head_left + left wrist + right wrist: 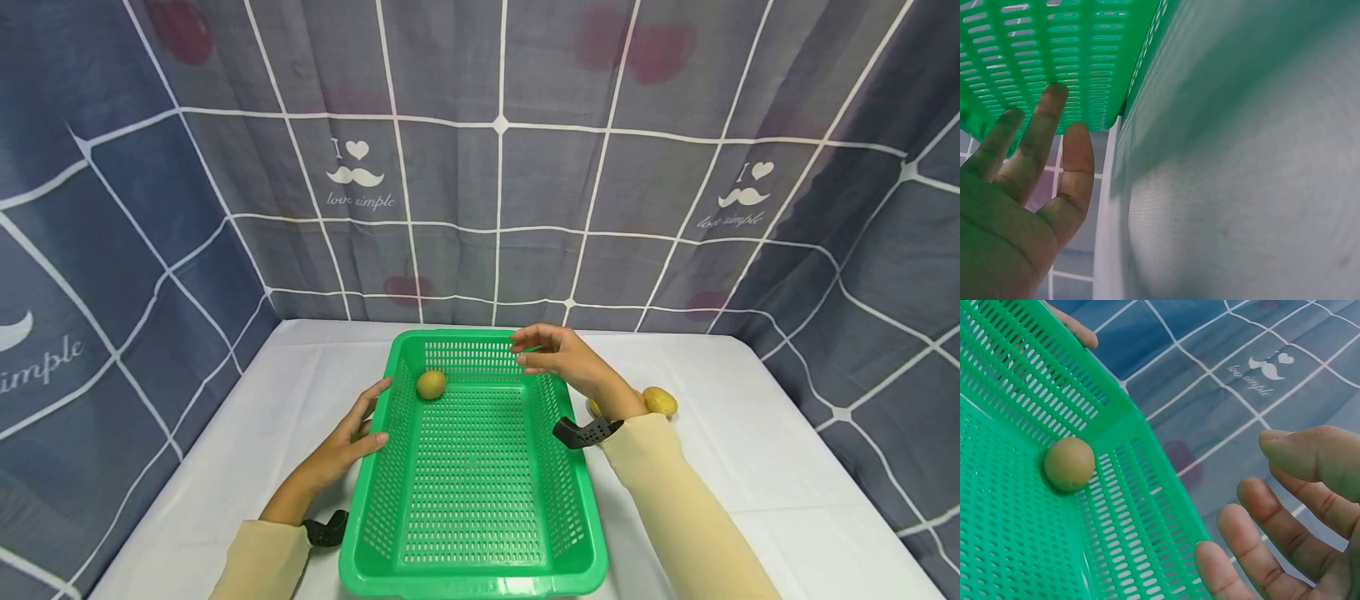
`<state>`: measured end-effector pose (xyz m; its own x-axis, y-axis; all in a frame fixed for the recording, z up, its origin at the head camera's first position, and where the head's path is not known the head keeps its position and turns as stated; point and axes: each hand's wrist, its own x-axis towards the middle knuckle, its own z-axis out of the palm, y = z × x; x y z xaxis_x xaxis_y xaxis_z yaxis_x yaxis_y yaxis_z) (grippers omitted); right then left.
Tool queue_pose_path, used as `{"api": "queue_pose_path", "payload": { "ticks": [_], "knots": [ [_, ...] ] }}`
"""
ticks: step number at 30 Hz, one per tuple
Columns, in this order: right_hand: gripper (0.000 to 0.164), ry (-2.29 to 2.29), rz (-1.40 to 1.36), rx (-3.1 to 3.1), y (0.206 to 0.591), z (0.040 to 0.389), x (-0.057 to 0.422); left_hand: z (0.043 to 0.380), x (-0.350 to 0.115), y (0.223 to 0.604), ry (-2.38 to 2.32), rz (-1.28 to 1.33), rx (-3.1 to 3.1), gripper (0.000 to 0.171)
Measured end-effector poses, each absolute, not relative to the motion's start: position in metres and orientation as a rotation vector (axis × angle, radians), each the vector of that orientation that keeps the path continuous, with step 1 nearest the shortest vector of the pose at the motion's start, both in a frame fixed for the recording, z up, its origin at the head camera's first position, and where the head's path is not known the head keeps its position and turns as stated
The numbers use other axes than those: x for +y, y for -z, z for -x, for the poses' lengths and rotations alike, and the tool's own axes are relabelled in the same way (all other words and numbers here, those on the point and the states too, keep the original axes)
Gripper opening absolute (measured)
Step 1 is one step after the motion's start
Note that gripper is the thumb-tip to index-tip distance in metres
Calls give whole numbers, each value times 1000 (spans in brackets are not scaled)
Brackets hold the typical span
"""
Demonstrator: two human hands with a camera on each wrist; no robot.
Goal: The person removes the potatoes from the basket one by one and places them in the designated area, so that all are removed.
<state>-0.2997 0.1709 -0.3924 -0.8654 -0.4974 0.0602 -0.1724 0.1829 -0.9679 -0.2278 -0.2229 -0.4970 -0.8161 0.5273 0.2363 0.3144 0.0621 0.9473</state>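
A green plastic basket (474, 586) with slotted walls stands on the white table. One round yellow fruit, perhaps a lemon (431, 385), lies in its far left corner; the right wrist view shows this lemon (1069, 464) against the walls. At the left rim is my left hand (341, 450), thumb and a fingertip at the edge; in the left wrist view the fingers (1035, 144) spread fairly straight beside the outer wall. Over the far right rim hovers my right hand (555, 358), its fingers loosely bent and holding nothing.
To the right of the basket, another yellow lemon (660, 402) rests on the white tablecloth (750, 467); a second one is mostly hidden behind my right wrist. Grey-blue checked curtains (450, 183) enclose the table at the back and both sides.
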Motion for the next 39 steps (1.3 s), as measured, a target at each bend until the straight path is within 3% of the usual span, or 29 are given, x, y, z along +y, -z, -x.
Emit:
{"api": "queue_pose_path", "payload": {
  "ticks": [39],
  "knots": [
    [48,1780,290,1986,412,319,89,228,-223,497,-1794,-825,2215,79]
  ]
}}
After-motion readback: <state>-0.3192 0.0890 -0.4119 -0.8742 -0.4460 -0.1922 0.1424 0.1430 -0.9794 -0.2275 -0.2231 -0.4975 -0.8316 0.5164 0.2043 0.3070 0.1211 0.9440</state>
